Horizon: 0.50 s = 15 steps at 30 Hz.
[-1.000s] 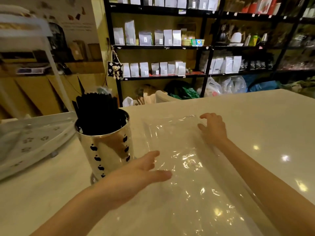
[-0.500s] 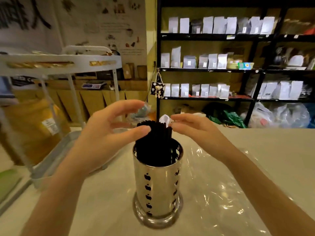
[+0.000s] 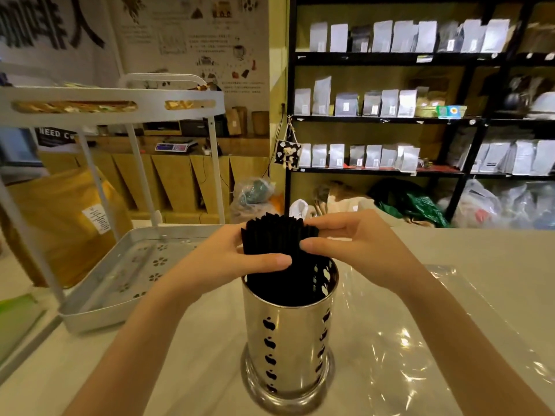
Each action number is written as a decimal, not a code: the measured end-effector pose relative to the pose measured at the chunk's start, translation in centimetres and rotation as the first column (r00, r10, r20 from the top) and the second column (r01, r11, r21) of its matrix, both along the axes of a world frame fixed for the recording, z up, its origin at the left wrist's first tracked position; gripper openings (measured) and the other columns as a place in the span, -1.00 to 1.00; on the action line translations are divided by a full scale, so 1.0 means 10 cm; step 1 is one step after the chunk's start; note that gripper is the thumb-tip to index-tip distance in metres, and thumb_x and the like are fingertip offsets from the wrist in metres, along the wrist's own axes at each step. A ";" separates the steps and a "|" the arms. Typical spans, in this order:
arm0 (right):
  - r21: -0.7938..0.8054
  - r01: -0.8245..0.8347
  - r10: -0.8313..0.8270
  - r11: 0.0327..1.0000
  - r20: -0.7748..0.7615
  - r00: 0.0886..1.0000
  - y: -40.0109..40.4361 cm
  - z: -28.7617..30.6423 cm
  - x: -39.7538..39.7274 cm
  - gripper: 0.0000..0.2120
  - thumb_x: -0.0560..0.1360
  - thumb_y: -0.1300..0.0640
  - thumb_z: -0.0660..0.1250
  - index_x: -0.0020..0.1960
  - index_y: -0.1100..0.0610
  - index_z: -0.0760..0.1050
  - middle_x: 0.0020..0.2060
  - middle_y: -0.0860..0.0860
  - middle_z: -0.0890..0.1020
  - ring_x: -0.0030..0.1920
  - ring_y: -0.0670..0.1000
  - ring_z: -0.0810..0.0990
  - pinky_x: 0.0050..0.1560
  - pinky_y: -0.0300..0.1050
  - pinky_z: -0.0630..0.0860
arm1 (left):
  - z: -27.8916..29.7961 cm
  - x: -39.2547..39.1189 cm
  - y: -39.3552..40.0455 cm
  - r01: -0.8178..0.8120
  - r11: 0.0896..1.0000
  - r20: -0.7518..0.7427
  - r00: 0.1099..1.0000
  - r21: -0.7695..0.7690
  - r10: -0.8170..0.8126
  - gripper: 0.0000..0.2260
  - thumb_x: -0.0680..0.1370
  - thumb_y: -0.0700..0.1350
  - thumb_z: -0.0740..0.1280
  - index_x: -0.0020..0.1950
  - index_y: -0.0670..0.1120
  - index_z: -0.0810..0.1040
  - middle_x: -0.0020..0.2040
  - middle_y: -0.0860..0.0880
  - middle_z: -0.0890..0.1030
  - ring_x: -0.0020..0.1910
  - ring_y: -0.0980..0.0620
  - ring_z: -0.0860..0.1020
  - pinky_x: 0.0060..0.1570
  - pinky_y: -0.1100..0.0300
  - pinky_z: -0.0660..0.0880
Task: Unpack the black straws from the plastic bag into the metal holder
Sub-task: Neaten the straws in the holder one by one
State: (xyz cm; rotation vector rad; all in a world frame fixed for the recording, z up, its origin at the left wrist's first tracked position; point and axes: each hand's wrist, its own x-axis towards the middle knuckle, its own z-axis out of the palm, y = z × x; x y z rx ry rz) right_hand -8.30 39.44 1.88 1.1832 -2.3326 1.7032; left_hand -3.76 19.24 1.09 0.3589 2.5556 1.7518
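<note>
A shiny metal holder with apple-shaped cut-outs stands on the pale counter in front of me. A thick bundle of black straws stands upright in it, the tops rising above the rim. My left hand clasps the bundle from the left, thumb across its front. My right hand pinches the bundle from the right, near the top. The clear plastic bag lies flat and crinkled on the counter to the right of the holder.
A white perforated tray of a rolling cart sits at the counter's left edge, its upper shelf above. Black shelves with white pouches fill the back wall. Bags lie on the floor behind the counter.
A second ago both hands lay on the flat plastic bag. They then rose to the straws, and now both have closed on the bundle. The view has turned toward the holder.
</note>
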 end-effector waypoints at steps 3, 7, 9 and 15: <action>0.045 0.018 -0.016 0.999 -0.061 0.998 0.01 0.04 0.03 -0.75 0.37 0.15 0.44 -0.13 -0.22 0.60 -0.29 -0.35 0.66 -0.10 -0.33 0.59 -0.18 -0.56 0.44 | 0.06 0.03 0.03 0.059 0.998 -0.016 0.998 0.025 -0.059 -0.66 0.27 -0.05 0.50 0.02 0.09 0.58 0.00 0.06 0.68 0.00 0.12 0.62 -0.09 0.27 0.57; 0.038 0.012 -0.008 0.999 -0.101 0.995 0.04 0.08 0.12 -0.75 0.35 0.17 0.45 -0.04 -0.12 0.63 -0.26 -0.30 0.69 -0.13 -0.27 0.63 -0.20 -0.51 0.47 | 0.11 0.09 0.09 0.099 0.995 -0.046 0.994 0.023 -0.098 -0.64 0.27 -0.09 0.47 0.06 -0.01 0.57 -0.02 -0.01 0.68 -0.04 0.10 0.64 -0.13 0.31 0.57; 0.039 0.004 0.001 0.999 -0.128 0.992 0.07 0.11 0.18 -0.72 0.34 0.19 0.46 -0.03 -0.13 0.62 -0.24 -0.29 0.69 -0.15 -0.25 0.65 -0.18 -0.47 0.50 | 0.14 0.14 0.12 0.116 0.993 -0.066 0.991 0.000 -0.116 -0.65 0.29 -0.12 0.48 0.05 -0.07 0.57 -0.03 -0.06 0.68 -0.05 0.07 0.64 -0.09 0.26 0.58; 0.072 0.029 -0.012 0.997 -0.227 0.974 0.15 0.19 0.34 -0.71 0.31 0.18 0.47 -0.01 -0.09 0.63 -0.17 -0.27 0.69 -0.14 -0.27 0.65 -0.13 -0.48 0.49 | 0.21 0.26 0.17 0.129 0.989 -0.149 0.979 -0.073 -0.139 -0.62 0.26 -0.07 0.48 0.03 -0.12 0.58 -0.07 -0.08 0.68 -0.08 0.06 0.64 -0.10 0.15 0.59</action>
